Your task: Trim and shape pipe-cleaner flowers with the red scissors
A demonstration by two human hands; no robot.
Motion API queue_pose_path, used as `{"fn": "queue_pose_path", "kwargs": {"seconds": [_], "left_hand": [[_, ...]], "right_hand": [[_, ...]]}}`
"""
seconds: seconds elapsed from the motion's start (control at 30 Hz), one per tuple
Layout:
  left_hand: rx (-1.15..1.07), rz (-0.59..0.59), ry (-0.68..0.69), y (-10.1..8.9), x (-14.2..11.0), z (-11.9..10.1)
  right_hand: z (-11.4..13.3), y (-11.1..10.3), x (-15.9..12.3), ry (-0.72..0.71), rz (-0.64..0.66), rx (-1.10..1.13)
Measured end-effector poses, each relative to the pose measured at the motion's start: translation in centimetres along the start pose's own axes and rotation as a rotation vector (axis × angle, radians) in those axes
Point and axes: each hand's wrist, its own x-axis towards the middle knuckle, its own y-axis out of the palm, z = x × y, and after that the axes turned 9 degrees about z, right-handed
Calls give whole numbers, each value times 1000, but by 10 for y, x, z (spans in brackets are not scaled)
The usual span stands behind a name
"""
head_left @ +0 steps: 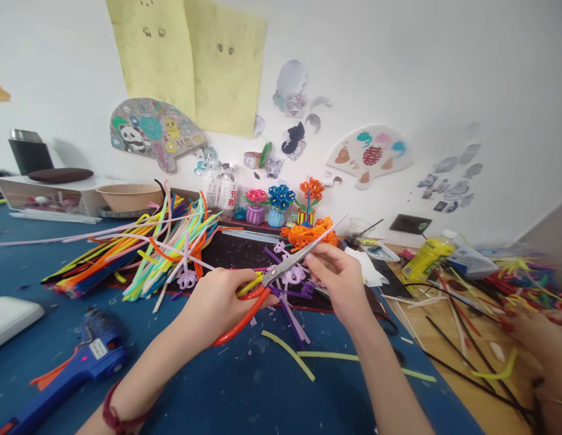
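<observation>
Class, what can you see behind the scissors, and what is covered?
Behind the scissors are lilac curls, purple stems, an orange bundle and part of a dark mat. Whatever lies directly behind the blades and left hand is hidden.

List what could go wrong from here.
The scissors in the left hand have their blades right by the right hand, so a slip might nick it. The glue gun lies near the left forearm, showing a red light; if hot, it could burn. The right forearm might sweep away the pale green strips.
</observation>
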Motion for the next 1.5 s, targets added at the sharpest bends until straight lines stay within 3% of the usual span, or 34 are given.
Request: {"fn": "queue_pose_path", "kwargs": {"seconds": [0.63,0.97,1.5], "left_hand": [[121,-11,-80,0,-1,-7],[185,-3,-89,0,0,-8],[269,4,-106,-1,1,-6]], "right_hand": [[-4,-2,0,-41,24,-105],[-10,-4,0,-16,120,-154],[-10,-4,0,-8,91,-187]]}}
